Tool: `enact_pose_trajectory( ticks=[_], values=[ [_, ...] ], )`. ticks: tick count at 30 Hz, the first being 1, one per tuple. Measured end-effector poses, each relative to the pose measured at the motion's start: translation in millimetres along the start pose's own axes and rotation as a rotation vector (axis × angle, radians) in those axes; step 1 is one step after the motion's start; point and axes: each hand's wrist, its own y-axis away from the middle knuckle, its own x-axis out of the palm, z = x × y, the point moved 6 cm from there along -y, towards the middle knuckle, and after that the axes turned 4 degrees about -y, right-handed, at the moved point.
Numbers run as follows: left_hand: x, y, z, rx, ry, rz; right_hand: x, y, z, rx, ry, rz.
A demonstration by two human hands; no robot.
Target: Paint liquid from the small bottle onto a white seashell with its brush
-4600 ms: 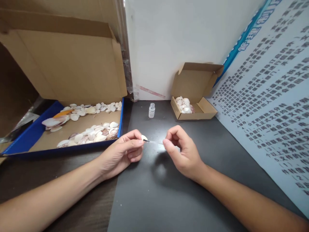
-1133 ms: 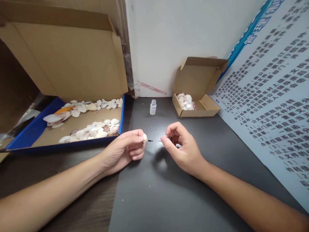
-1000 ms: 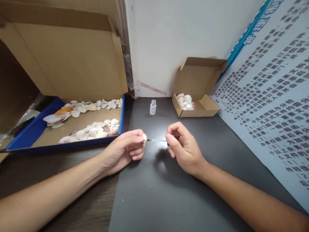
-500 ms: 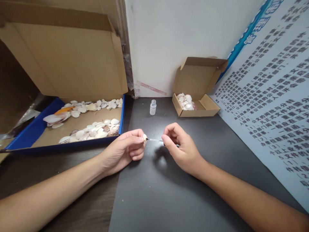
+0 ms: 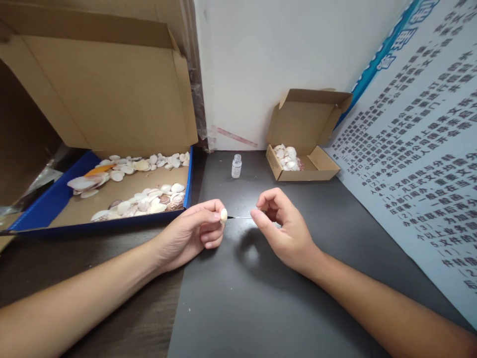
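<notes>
Between thumb and fingertips my left hand pinches a small cream-white seashell over the dark mat. My right hand is closed on a thin brush with a clear shaft and a dark tip, which points left at the shell. The tip is at or just beside the shell's right edge; whether they touch I cannot tell. The far end of the brush is hidden within my right hand. Beyond both hands, a small clear bottle without a cap stands upright, holding some whitish contents.
On the left, a large open blue-and-brown box holds many shells and an orange piece. A small open cardboard box with white shells stands at the back right. A printed sheet slopes along the right.
The brush and my right hand have shifted slightly right. The shell has turned so that more of its face shows. My left hand keeps nearly the same place.
</notes>
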Motion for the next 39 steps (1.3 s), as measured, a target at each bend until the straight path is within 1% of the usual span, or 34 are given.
enact_pose_trajectory(
  ticks=[3, 8, 12, 14, 18, 21, 27, 35, 39],
  values=[
    [0.2, 0.1, -0.2, -0.009, 0.006, -0.001, 1.7, 0.5, 1.8, -0.021, -0.070, 0.020],
    [-0.6, 0.4, -0.5, -0.003, -0.007, 0.008, -0.2, 1.1, 1.5, -0.017, 0.027, -0.016],
    [-0.1, 0.6, 0.4, 0.004, -0.011, 0.018, -0.1, 1.6, 2.0, -0.031, -0.050, 0.001],
    [0.7, 0.7, 0.4, 0.020, -0.015, 0.024, 0.1, 1.3, 1.9, -0.027, -0.032, 0.005],
    [2.5, 0.3, 0.4, 0.045, -0.046, 0.045, -1.4, 1.4, 2.4, -0.028, 0.013, -0.026],
    [2.6, -0.2, 0.9, 0.040, -0.043, 0.046, -0.1, 3.3, 2.2, -0.034, -0.033, -0.003],
    [2.9, 0.5, 0.0, 0.036, -0.054, 0.020, 0.4, 2.9, 0.9, -0.025, -0.020, 0.000],
    [2.6, 0.6, 2.1, 0.043, -0.077, 0.042, 2.6, 1.5, 0.6, -0.006, 0.005, 0.034],
    [3.6, 0.1, 1.7, 0.055, -0.073, 0.059, 1.9, 0.3, 4.5, -0.025, 0.033, 0.018]
  ],
)
